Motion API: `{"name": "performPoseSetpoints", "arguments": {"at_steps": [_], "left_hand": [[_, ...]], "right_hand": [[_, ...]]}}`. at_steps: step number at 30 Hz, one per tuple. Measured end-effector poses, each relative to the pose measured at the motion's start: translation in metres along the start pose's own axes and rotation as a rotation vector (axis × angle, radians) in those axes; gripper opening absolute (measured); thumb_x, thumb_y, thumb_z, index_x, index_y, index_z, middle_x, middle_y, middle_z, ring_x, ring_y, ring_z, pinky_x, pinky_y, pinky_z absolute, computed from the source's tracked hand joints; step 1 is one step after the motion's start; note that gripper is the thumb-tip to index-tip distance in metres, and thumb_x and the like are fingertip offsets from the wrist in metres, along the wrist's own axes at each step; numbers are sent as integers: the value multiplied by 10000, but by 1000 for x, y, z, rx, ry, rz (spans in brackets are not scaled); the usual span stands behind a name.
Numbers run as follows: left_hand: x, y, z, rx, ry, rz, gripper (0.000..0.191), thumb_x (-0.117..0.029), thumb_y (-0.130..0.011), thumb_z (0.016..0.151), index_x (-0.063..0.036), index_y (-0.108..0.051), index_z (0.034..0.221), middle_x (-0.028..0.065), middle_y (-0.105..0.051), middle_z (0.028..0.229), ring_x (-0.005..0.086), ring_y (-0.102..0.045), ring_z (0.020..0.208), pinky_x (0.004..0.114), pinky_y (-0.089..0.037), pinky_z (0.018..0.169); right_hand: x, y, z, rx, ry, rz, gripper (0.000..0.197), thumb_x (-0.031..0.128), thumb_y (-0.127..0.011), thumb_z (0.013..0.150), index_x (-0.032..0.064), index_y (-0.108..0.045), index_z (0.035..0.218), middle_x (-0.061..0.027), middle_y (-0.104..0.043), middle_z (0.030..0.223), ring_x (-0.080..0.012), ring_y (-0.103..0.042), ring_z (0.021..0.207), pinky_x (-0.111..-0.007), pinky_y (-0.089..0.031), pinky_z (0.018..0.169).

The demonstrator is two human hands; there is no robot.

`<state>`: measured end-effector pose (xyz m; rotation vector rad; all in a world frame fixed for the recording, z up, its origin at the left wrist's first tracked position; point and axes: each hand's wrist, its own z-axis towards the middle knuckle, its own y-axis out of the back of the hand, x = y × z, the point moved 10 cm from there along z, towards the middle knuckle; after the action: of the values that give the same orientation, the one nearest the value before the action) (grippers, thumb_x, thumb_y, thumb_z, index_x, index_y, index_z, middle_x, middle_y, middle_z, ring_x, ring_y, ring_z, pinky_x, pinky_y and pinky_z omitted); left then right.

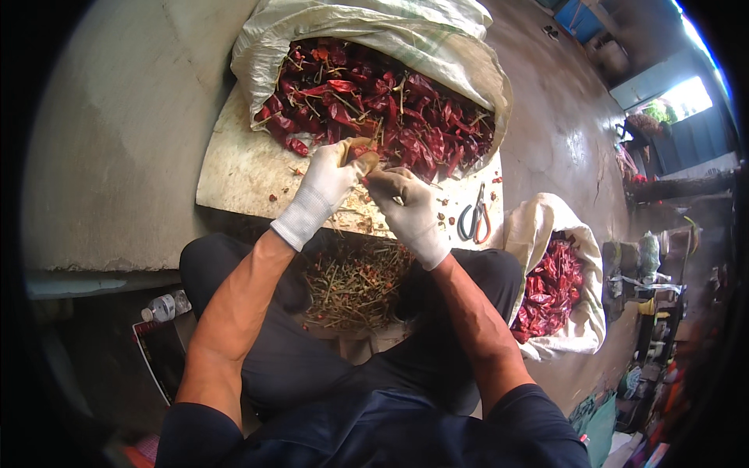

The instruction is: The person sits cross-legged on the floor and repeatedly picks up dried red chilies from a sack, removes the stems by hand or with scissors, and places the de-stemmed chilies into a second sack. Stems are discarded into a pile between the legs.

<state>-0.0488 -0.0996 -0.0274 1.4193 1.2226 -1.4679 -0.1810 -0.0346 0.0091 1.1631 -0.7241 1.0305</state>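
My left hand, in a white knitted glove with a tan coated palm, grips a dried red chili pepper. My right hand, gloved alike, meets it at the fingertips, pinching at the pepper's near end; the fingers hide most of the pepper. Both hands are over a pale board. Just beyond them, a white woven sack lies with its mouth towards me, full of dried red chilies with stems. Scissors with one black and one orange handle lie on the board to the right.
Cut stems and scraps are heaped on the floor between my legs. A second sack of red chilies stands at my right. On the left are a concrete surface and a plastic bottle. Cluttered shelving is far right.
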Motion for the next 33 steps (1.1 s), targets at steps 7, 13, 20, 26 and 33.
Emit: {"name": "performPoseSetpoints", "arguments": {"at_steps": [7,13,20,26,33], "left_hand": [[-16,-31,-20,241,-53,441,361,-136,-685,1041,51,-622,1343,51,-739,1077,81,-659,961,251,-550,816],[0,-48,-28,397,129,125,295,-131,-703,1026,49,-656,1254,49,-739,1043,85,-682,932,253,-567,793],[14,-57,-46,427,290,-28,195,-199,-723,1013,-6,-693,1018,32,-691,737,79,-627,623,243,-469,548],[23,-55,-49,452,275,287,171,-166,-723,1000,-10,-698,936,-11,-632,664,66,-563,545,246,-416,502],[-19,-67,-61,591,-423,628,156,-83,-763,895,20,-647,877,187,-631,753,302,-618,647,389,-501,621]], "right_hand": [[-20,33,3,-170,-251,393,269,75,-742,940,-42,-734,1182,-96,-754,1103,-137,-717,963,-260,-576,851],[-29,28,-8,-140,-337,535,223,67,-712,958,-54,-746,1142,-54,-753,953,-83,-653,791,-226,-524,708],[-38,29,-25,-188,-437,593,215,132,-739,957,-42,-750,1084,3,-684,781,-40,-503,584,-200,-383,529],[-43,27,-26,-60,-468,560,233,209,-770,950,-15,-740,1008,43,-623,736,-24,-452,573,-201,-320,520],[-51,5,-39,105,-538,766,151,133,-662,1016,6,-701,941,66,-567,718,-18,-402,539,-193,-289,500]]}}
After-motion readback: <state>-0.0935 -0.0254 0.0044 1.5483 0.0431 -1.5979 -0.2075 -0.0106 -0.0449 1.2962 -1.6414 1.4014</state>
